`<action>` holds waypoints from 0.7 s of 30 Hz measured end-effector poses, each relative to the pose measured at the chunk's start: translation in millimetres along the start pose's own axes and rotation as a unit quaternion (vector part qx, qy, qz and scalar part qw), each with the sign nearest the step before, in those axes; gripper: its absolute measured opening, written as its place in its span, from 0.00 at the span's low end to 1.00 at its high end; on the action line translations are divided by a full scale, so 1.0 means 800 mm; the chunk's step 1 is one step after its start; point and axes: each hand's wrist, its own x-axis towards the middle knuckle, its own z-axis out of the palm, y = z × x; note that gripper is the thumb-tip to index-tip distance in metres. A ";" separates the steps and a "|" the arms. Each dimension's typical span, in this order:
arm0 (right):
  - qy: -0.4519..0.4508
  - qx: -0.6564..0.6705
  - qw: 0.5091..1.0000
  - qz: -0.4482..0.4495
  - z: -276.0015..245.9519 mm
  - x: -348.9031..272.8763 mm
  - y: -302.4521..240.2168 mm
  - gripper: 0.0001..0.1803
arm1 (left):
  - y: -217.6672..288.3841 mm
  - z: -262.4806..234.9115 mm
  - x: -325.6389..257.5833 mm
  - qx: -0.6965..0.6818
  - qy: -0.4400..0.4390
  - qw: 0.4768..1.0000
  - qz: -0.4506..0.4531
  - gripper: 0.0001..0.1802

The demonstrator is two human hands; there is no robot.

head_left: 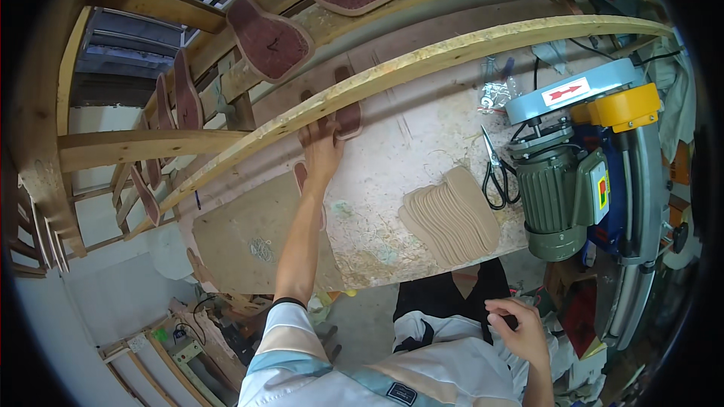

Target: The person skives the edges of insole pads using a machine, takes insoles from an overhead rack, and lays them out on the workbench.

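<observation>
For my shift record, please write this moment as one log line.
left hand: beside dark red insole, near wooden rail | right hand: loosely curled, nothing visibly held | table: stack of beige insoles, black-handled scissors

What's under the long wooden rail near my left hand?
A dark red insole seems to show on both sides of the wooden rail, its middle covered. Your left hand is partly hidden too.

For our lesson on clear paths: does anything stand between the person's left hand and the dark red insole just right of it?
Nothing visible stands between the left hand and the dark red insole; whether they touch is unclear. The wooden rail crosses in front of the insole's middle in this view, hiding part.
</observation>
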 end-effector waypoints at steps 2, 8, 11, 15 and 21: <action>0.003 -0.010 1.000 -0.010 0.002 0.007 -0.002 0.15 | 0.012 -0.002 0.001 0.003 -0.013 1.000 -0.002 0.17; 0.030 -0.019 0.998 -0.050 0.011 0.050 0.012 0.13 | 0.043 -0.022 0.000 0.005 -0.104 0.995 0.009 0.23; 0.149 -0.089 0.977 -0.125 0.041 0.127 0.049 0.17 | 0.055 -0.041 -0.019 -0.068 -0.121 0.990 -0.037 0.32; 0.250 -0.268 0.929 -0.043 0.055 0.229 0.090 0.29 | 0.120 -0.071 -0.058 -0.189 -0.106 0.973 -0.072 0.35; 0.170 -0.184 0.968 0.013 0.036 0.261 0.107 0.32 | 0.164 -0.104 -0.135 -0.233 -0.095 0.955 -0.157 0.34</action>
